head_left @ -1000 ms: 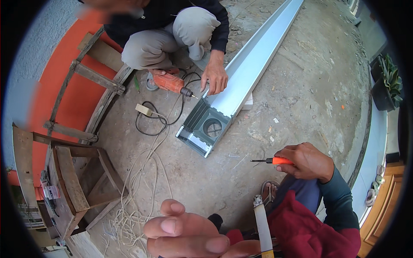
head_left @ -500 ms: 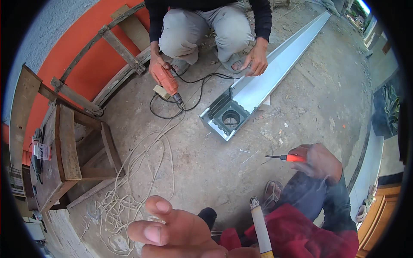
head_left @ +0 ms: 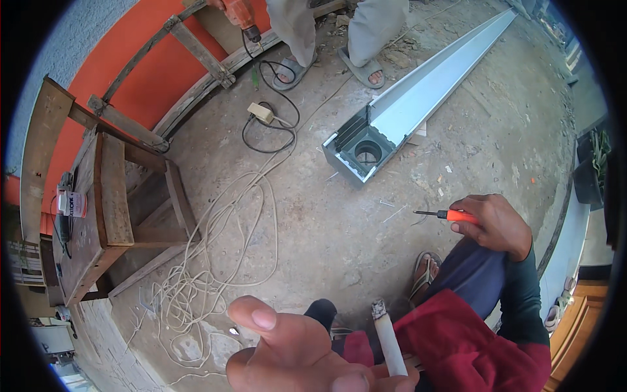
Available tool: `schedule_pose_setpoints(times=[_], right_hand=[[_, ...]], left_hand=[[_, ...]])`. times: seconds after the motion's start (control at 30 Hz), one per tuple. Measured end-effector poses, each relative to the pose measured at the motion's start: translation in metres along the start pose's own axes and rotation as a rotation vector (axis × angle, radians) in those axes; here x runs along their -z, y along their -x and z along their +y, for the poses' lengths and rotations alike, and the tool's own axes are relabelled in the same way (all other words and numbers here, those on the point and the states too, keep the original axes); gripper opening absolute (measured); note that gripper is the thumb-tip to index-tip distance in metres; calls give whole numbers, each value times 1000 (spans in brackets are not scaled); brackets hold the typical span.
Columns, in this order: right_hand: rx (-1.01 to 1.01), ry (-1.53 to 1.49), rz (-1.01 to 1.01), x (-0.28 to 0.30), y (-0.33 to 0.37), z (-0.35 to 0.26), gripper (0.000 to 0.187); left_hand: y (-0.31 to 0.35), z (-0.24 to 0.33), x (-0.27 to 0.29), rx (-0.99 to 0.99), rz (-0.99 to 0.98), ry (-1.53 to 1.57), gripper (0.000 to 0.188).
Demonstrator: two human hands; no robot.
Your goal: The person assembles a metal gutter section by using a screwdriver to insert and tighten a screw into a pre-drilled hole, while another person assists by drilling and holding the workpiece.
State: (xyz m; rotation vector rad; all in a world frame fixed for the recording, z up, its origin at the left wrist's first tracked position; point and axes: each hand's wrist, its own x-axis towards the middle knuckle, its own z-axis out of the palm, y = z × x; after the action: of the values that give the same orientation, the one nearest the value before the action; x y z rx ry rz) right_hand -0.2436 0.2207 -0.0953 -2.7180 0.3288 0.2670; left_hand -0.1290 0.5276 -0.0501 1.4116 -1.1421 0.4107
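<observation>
Close to the camera, my left hand (head_left: 294,346) has its thumb raised and a lit cigarette (head_left: 391,345) held between the fingers, its ash end pointing up. My right hand (head_left: 498,225) rests near my bent knee, closed round the orange handle of a screwdriver (head_left: 458,215). The screwdriver's dark shaft points left, above the ground and touching nothing that I can see. Beyond it lies a long pale gutter (head_left: 444,81), its near end fitted into a dark grey outlet piece (head_left: 356,151) with a round hole. A few thin nails or screws (head_left: 387,202) lie by the screwdriver tip.
Across from me a co-worker stands in grey trousers (head_left: 375,32), an orange power drill (head_left: 240,18) in hand. Its black cord runs to a cream socket block (head_left: 260,113). A tangled pale extension cord (head_left: 189,294) lies left, beside a wooden bench (head_left: 114,196).
The co-worker has risen from a squat, lifting the drill up and left and letting go of the gutter. My right hand still holds the screwdriver, my left the cigarette. The view has shifted slightly.
</observation>
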Motion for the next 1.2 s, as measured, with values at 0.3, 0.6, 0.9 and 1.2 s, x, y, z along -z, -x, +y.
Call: schedule_pose_setpoints(times=[0.3,0.6,0.9,1.2], right_hand=[[80,-56,136,-3,13,-14,27],[91,-81,75,-13,8,-12,27],[-29,-10,17,-3,3,-23,28],[25,10,-23,2,18,-17,35]], left_hand=[[-50,-111,79,-143,386,-581,49],[-43,-180,370,630,97,-1598,34],[-8,-221,461,741,-146,-1663,43],[-19,-216,393,333,-42,-1829,48]])
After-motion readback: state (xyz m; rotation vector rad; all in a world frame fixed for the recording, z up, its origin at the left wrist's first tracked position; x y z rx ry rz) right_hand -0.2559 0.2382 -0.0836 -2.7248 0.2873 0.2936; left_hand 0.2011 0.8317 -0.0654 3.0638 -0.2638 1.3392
